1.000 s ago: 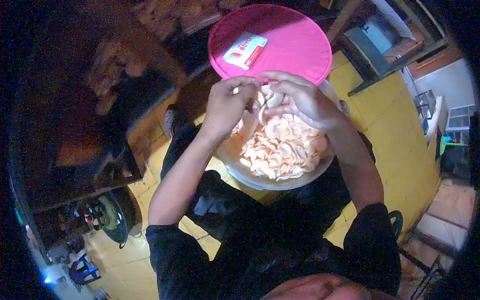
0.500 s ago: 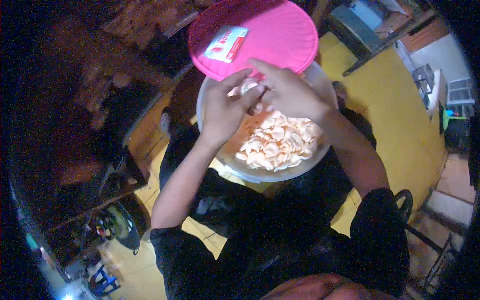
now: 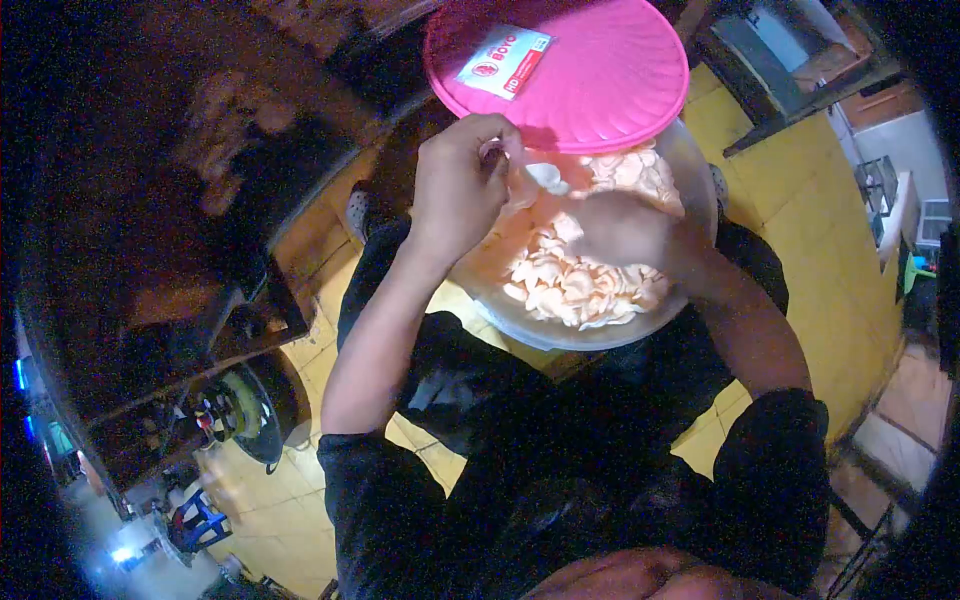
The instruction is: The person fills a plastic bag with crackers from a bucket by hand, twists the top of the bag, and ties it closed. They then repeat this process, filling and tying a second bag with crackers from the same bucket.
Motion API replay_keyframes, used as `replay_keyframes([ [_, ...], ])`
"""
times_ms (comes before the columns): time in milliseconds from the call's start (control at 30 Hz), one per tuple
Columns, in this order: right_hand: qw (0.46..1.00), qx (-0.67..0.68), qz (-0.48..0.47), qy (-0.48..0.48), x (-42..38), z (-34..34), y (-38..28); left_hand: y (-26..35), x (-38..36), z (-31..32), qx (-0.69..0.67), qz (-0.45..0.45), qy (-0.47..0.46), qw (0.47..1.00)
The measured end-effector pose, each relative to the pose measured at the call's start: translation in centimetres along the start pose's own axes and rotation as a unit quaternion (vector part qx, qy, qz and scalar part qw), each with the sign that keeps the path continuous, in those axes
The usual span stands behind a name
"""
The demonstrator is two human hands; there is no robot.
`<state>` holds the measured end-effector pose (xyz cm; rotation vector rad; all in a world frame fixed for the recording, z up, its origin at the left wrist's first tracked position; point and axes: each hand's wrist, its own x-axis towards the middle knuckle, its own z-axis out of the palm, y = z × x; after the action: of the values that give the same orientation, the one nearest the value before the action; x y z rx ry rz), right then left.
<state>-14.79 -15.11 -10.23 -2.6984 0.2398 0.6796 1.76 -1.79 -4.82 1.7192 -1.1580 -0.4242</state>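
A large round tub (image 3: pixel 560 335) sits between the person's legs, filled with pale, curled crackers (image 3: pixel 585 290). At the tub's left side my left hand (image 3: pixel 465 180) is raised with its fingers pinched on a thin, see-through plastic bag (image 3: pixel 522 188). White cracker pieces show at the bag. My right hand (image 3: pixel 625 230) is down among the crackers, palm side hidden. Motion blurs its fingers, so their grip does not show. A pink ribbed lid (image 3: pixel 610 80) rests over the tub's far side. On the lid lies a white and red packet (image 3: pixel 505 62) marked BOYO.
Yellow tiles (image 3: pixel 800 220) cover the floor around the tub. Dark wooden furniture (image 3: pixel 170 330) stands on the left, with a dark wok-like pan (image 3: pixel 265 410) near it. A small blue stool (image 3: pixel 200 520) is at lower left. A bench-like piece (image 3: pixel 770 80) stands at upper right.
My hands were close together over the tub and are now apart. The right hand has dropped into the crackers, while the left stays raised with the bag. The whole view has shifted slightly.
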Motion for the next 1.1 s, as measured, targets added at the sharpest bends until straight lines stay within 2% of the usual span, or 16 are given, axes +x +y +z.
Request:
replay_keyframes([
  [67, 0.998, -0.016, 0.019, -0.059, -0.4, 1.2, -0.6, -0.7, 0.0, -0.1, 0.033, 0.050, -0.002, 0.998],
  [133, 0.986, -0.056, -0.048, -0.147, -0.5, 0.8, -1.5, -0.8, 0.1, -0.2, 0.057, 0.071, -0.004, 0.996],
  [200, 0.991, -0.040, -0.045, -0.120, -1.4, 0.9, -0.8, -0.7, 0.1, -0.3, 0.076, 0.043, 0.004, 0.996],
  [267, 0.994, -0.021, -0.110, 0.001, -1.4, 2.9, 1.5, -0.5, 0.1, -0.6, 0.096, 0.015, 0.007, 0.995],
  [333, 0.995, -0.040, -0.068, -0.054, -1.6, 1.2, 0.4, -0.3, 0.1, -0.8, 0.089, -0.004, 0.007, 0.996],
  [400, 0.990, 0.005, -0.126, 0.060, -2.6, 1.1, 0.8, 0.3, 0.2, -1.0, 0.062, -0.037, -0.005, 0.997],
  [500, 0.981, 0.147, -0.097, 0.076, -2.3, -1.8, 1.5, 0.5, 0.4, -0.9, 0.011, -0.072, -0.013, 0.997],
  [533, 0.965, 0.144, -0.085, 0.202, -2.2, -2.1, 1.5, 0.6, 0.4, -0.9, -0.013, -0.077, -0.010, 0.997],
  [600, 0.950, 0.211, -0.015, 0.227, -2.9, -4.7, 1.3, 1.2, 0.4, -1.1, -0.002, -0.097, -0.029, 0.995],
  [733, 0.923, 0.271, -0.041, 0.269, -1.6, -3.7, 1.7, 1.5, 0.1, -0.7, -0.008, -0.131, -0.048, 0.990],
  [800, 0.804, 0.517, -0.140, 0.258, -1.2, -4.4, 0.5, 1.2, 0.0, -0.3, -0.070, -0.136, -0.061, 0.986],
  [867, 0.782, 0.565, -0.143, 0.220, -0.6, -4.5, -0.2, 1.2, -0.3, 0.3, -0.133, -0.150, -0.072, 0.977],
  [933, 0.720, 0.623, -0.138, 0.274, -0.3, -4.6, -1.5, 1.5, -0.4, 1.1, -0.171, -0.123, -0.077, 0.975],
  [1000, 0.723, 0.612, -0.128, 0.295, -0.3, -5.0, -2.0, 0.6, -0.8, 1.6, -0.118, -0.094, -0.075, 0.986],
  [1067, 0.782, 0.542, -0.095, 0.293, -0.5, -5.3, -2.2, 0.6, -1.0, 2.0, -0.076, -0.011, -0.045, 0.996],
  [1100, 0.783, 0.541, -0.094, 0.291, -0.3, -5.1, -1.9, 0.5, -0.9, 1.9, -0.078, -0.013, -0.044, 0.996],
])
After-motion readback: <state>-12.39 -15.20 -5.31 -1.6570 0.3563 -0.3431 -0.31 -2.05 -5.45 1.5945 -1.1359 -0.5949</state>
